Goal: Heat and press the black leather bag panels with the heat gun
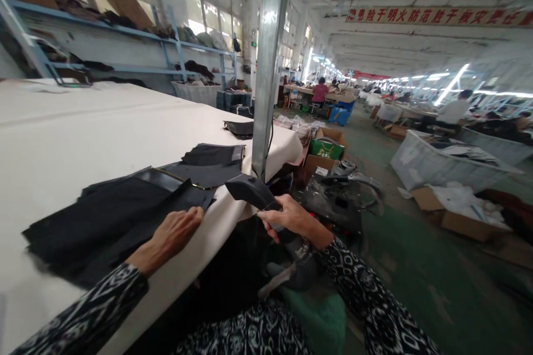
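Observation:
My left hand (175,231) lies flat on a pile of black fabric pieces (108,227), pressing near their right edge and holding nothing. The pile sits on a long cream padded table (83,133), and a strip of shiny black trim (160,179) runs across it. Further along lie more black pieces (212,158) and a small separate one (239,128). My right hand (291,219) grips the handle of a dark handheld iron (250,191), raised just off the table's edge and beside the fabric.
A galvanised steel post (268,61) rises past the table's far corner. Cardboard boxes (327,150), a dark machine (333,199) and a grey bin (445,163) stand on the green floor to the right. Blue shelving (125,33) runs along the left wall. Co-workers (320,92) sit far off.

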The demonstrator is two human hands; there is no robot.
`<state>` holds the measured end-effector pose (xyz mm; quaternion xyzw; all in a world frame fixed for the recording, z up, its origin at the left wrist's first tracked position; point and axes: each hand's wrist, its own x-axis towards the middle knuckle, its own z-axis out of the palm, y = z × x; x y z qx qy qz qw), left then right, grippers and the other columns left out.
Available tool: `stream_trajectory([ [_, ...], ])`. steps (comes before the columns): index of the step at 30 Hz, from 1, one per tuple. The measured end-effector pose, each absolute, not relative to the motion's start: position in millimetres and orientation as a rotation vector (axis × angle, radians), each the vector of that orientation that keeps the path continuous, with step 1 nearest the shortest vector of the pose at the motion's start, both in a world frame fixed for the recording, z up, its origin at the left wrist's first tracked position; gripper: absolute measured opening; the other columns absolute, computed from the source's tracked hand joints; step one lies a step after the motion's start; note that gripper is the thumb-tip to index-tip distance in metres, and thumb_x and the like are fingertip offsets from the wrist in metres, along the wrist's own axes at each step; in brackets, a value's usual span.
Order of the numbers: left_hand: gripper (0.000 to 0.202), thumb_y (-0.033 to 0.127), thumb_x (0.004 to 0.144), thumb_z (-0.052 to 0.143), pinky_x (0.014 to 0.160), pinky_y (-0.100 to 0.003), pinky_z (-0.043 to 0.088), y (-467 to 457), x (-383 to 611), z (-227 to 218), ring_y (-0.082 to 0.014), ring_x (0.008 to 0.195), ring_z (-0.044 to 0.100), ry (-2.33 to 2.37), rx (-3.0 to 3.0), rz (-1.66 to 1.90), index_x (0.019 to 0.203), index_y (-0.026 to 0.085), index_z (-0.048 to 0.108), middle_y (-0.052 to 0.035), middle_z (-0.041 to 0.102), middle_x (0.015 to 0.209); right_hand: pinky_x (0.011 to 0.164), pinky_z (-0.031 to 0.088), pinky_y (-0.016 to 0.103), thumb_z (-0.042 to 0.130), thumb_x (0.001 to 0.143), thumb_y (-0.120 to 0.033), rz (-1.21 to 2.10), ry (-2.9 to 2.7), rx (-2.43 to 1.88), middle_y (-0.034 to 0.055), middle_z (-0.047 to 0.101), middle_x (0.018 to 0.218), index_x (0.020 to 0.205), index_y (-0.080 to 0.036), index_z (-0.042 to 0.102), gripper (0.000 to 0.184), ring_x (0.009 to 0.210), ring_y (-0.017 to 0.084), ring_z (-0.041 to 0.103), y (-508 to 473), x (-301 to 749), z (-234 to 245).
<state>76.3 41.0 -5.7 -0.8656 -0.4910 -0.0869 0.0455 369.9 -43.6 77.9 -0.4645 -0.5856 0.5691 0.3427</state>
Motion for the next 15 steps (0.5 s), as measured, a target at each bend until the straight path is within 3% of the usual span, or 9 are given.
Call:
stream_trajectory([
  [3,0.038,0.025,0.098,0.034,0.059,-0.032,0.04,38.1,76.9,-5.3,-0.022,0.071,0.066,-1.693,-2.565,-0.241,0.1,0.016,0.07,-0.0117,0.069,0.096,0.042,0.046,0.019,0.072,0.08,-0.042,1.5,-1.53,-1.21,-0.0016,0.058,0.056,0.072,-0.013,0.056,0.033,0.043,0.009,0.054,-38.0,371.1,74.0],
  [5,0.048,0.037,0.101,0.027,0.062,-0.034,0.042,41.1,70.8,3.4,-0.0247,0.08,0.066,-1.852,-2.424,-0.335,0.111,0.016,0.069,-0.0133,0.067,0.107,0.042,0.046,0.019,0.072,0.08,-0.042,1.517,-1.53,-1.215,-0.0015,0.059,0.057,0.072,-0.013,0.057,0.034,0.043,0.009,0.054,-32.0,370.3,71.5],
  [9,0.056,0.042,0.1,0.027,0.071,-0.041,0.046,50.9,45.9,17.8,-0.0351,0.105,0.06,-2.116,-2.086,-0.544,0.127,0.006,0.061,-0.0211,0.06,0.123,0.041,0.045,0.019,0.073,0.08,-0.04,1.567,-1.525,-1.281,-0.0012,0.059,0.058,0.073,-0.013,0.057,0.033,0.044,0.009,0.054,-17.6,363.4,69.7],
  [15,0.062,0.05,0.098,0.029,0.065,-0.041,0.044,61.3,34.5,1.9,-0.0344,0.088,0.063,-2.268,-2.077,-0.422,0.122,0.003,0.062,-0.0236,0.06,0.112,0.042,0.047,0.019,0.073,0.081,-0.038,1.618,-1.592,-1.274,-0.0017,0.059,0.058,0.072,-0.013,0.057,0.03,0.044,0.009,0.055,8.8,344.2,65.0],
])
